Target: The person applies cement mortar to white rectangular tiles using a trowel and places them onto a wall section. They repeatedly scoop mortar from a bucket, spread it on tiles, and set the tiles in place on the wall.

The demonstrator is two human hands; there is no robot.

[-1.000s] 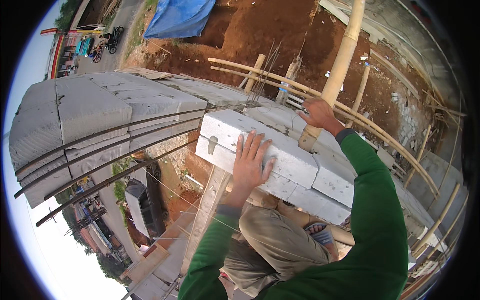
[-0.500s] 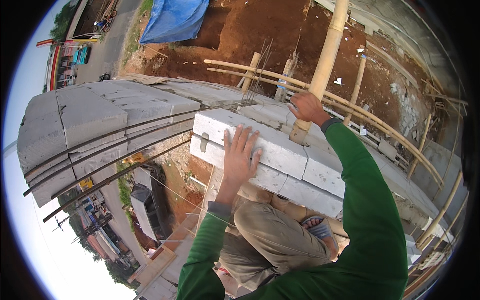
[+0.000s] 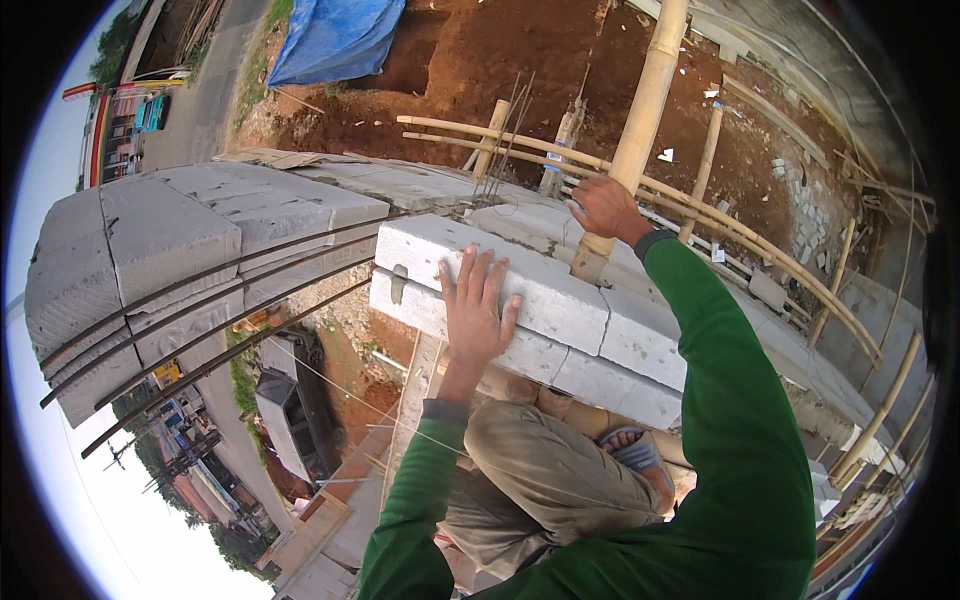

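My left hand (image 3: 478,315) lies with fingers spread against the near face and top edge of a pale lightweight block (image 3: 550,270), one of a short stack of blocks with dark mortar at its left end. My right hand (image 3: 605,208) is curled round a thick upright bamboo pole (image 3: 646,105) behind the stack. My knee in khaki trousers (image 3: 515,450) and my foot in a grey sandal (image 3: 632,452) are below the blocks, on or beside round bamboo.
Rebar rods (image 3: 210,331) extend left along a grey block wall (image 3: 165,240). Horizontal bamboo rails (image 3: 750,240) run behind. Far below are red dirt (image 3: 480,60), a blue tarp (image 3: 335,40), a road (image 3: 205,85) and a parked vehicle (image 3: 290,430). Wires (image 3: 340,375) cross near my left arm.
The whole view has shifted a little, putting the blocks and both hands slightly left and higher in the picture. My hands stay on the block and the pole.
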